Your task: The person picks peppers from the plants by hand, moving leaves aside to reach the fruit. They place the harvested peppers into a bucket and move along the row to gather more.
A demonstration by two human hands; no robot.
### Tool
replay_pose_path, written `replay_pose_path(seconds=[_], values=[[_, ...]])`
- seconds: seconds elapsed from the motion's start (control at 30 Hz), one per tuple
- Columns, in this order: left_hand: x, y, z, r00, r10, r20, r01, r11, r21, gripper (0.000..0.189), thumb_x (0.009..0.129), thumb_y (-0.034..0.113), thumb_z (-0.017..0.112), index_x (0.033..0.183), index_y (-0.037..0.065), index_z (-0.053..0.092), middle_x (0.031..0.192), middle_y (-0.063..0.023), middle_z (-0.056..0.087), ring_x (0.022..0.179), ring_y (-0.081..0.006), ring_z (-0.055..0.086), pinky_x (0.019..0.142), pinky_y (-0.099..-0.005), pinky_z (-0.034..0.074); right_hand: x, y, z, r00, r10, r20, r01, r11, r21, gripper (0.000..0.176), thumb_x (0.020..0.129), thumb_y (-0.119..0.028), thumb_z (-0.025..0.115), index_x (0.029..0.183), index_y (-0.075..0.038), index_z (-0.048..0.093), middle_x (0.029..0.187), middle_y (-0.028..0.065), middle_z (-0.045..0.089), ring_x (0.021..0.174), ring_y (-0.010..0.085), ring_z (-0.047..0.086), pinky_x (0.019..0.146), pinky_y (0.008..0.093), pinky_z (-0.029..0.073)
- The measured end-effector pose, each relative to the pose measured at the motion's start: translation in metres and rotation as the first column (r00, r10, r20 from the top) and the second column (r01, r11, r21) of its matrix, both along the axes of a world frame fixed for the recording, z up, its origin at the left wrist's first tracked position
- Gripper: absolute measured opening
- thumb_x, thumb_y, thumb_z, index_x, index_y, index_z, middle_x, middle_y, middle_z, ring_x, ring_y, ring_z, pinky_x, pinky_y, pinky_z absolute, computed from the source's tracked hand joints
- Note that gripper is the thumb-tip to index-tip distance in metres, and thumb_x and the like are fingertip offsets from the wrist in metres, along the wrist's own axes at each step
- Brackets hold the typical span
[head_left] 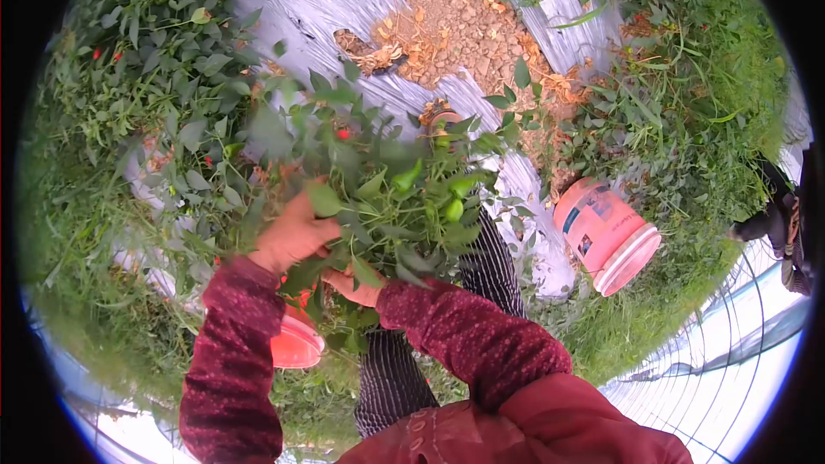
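Observation:
My left hand (296,236) reaches into a leafy pepper plant (374,202), its fingers curled inward. Leaves hide whatever those fingers may hold. Just below it, my right hand (354,289) is under the foliage, with its fingers mostly covered by leaves. Green peppers (408,176) hang among the stems to the right of my hands, and a red pepper (344,133) shows higher up in the plant. Beneath my left forearm stands a red bucket (296,345), partly covered by leaves and my sleeve, with red peppers (301,298) near its top.
A pink bucket (606,236) lies tilted among plants at the right. Silvery plastic sheeting (322,4) borders a strip of bare soil (455,17). Dense pepper plants (146,60) fill the left side. A dark-clothed person (791,223) is partly visible at the far right edge.

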State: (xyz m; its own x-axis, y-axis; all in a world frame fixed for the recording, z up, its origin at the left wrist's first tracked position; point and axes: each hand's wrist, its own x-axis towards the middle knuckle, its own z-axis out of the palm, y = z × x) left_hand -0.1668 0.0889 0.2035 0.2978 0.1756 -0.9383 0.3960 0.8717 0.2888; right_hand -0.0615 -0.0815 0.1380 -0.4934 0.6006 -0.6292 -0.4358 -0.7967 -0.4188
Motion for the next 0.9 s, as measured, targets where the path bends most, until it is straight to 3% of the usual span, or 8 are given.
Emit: replay_pose_path(seconds=[0.13, 0.23, 0.4, 0.43, 0.47, 0.63, 0.8, 0.9], values=[[0.019, -0.031, 0.012, 0.990, -0.043, -0.135, 0.104, 0.868, 0.485, 0.067, 0.079, 0.020, 0.066, 0.134, 0.000, 0.034, 0.099, -0.0168, 0.066, 0.086, -0.0245, 0.065, 0.067, -0.0354, 0.051, 0.006, -0.002, 0.009, 0.965, 0.122, 0.232, -0.097, 0.988, -0.116, 0.030, 0.085, 0.000, 0.059, 0.113, -0.002, 0.050, 0.113, 0.0055, 0.060, 0.103, 0.0152, 0.057, 0.086, 0.0302, 0.047], [0.015, -0.043, 0.014, 0.872, -0.404, -0.276, 0.488, 0.752, 0.443, 0.053, 0.077, 0.030, 0.069, 0.115, -0.002, 0.052, 0.096, -0.0216, 0.064, 0.088, -0.0335, 0.064, 0.072, -0.0405, 0.050, 0.007, -0.010, -0.005, 0.732, -0.389, -0.559, 0.282, 0.920, -0.272, 0.035, 0.080, 0.011, 0.058, 0.111, -0.003, 0.053, 0.115, 0.0032, 0.058, 0.096, 0.0140, 0.057, 0.087, 0.0295, 0.047], [0.030, -0.040, 0.025, 0.754, -0.571, -0.324, 0.655, 0.624, 0.426, 0.039, 0.073, 0.026, 0.069, 0.108, 0.010, 0.062, 0.091, -0.0139, 0.065, 0.084, -0.0353, 0.061, 0.073, -0.0409, 0.050, 0.010, -0.012, 0.014, 0.522, -0.578, -0.628, 0.312, 0.814, -0.490, 0.029, 0.090, -0.013, 0.051, 0.118, -0.006, 0.051, 0.115, 0.0071, 0.056, 0.104, 0.0154, 0.053, 0.096, 0.0312, 0.040], [0.028, -0.053, 0.019, 0.784, -0.476, -0.398, 0.618, 0.537, 0.574, 0.038, 0.073, 0.023, 0.068, 0.108, 0.010, 0.063, 0.093, -0.0137, 0.065, 0.083, -0.0333, 0.062, 0.073, -0.0413, 0.050, 0.026, 0.014, 0.038, 0.950, 0.071, -0.305, -0.112, 0.987, -0.119, 0.030, 0.090, -0.015, 0.052, 0.119, -0.008, 0.051, 0.117, 0.0086, 0.055, 0.108, 0.0159, 0.051, 0.098, 0.0322, 0.038], [0.026, -0.059, 0.018, 0.783, -0.482, -0.393, 0.619, 0.538, 0.573, 0.038, 0.073, 0.023, 0.068, 0.108, 0.010, 0.063, 0.093, -0.0137, 0.065, 0.083, -0.0333, 0.062, 0.073, -0.0413, 0.050, 0.042, 0.029, 0.053, 0.721, 0.633, 0.282, -0.653, 0.757, -0.026, 0.031, 0.090, -0.017, 0.052, 0.121, -0.009, 0.051, 0.118, 0.0102, 0.054, 0.112, 0.0164, 0.049, 0.100, 0.0331, 0.037], [-0.012, -0.121, 0.005, 0.996, 0.083, 0.009, -0.084, 0.980, 0.183, 0.031, 0.081, 0.017, 0.062, 0.110, 0.006, 0.061, 0.099, -0.0097, 0.065, 0.089, -0.0200, 0.062, 0.073, -0.0348, 0.050, 0.142, 0.046, 0.101, 0.662, 0.730, 0.171, -0.749, 0.645, 0.148, 0.032, 0.088, -0.026, 0.057, 0.113, -0.006, 0.058, 0.110, 0.0146, 0.061, 0.094, 0.0215, 0.063, 0.080, 0.0334, 0.051], [-0.006, -0.119, 0.012, 0.423, 0.905, 0.044, -0.799, 0.395, -0.454, 0.028, 0.085, 0.016, 0.060, 0.112, 0.008, 0.061, 0.090, -0.0059, 0.065, 0.074, -0.0137, 0.062, 0.066, -0.0320, 0.051, 0.224, 0.156, 0.127, 0.859, 0.498, 0.118, -0.451, 0.846, -0.284, 0.023, 0.093, -0.025, 0.053, 0.101, -0.005, 0.062, 0.085, 0.0062, 0.067, 0.069, 0.0116, 0.064, 0.056, 0.0229, 0.051], [-0.003, -0.121, 0.008, 0.959, 0.244, 0.143, -0.273, 0.932, 0.238, 0.035, 0.086, 0.020, 0.059, 0.116, 0.003, 0.057, 0.099, -0.0064, 0.064, 0.080, -0.0133, 0.060, 0.069, -0.0288, 0.048, 0.196, 0.160, 0.096, 0.778, 0.366, 0.510, -0.498, 0.855, 0.146, 0.016, 0.091, -0.019, 0.054, 0.101, -0.009, 0.062, 0.096, 0.0045, 0.066, 0.083, 0.0152, 0.062, 0.068, 0.0287, 0.051]])
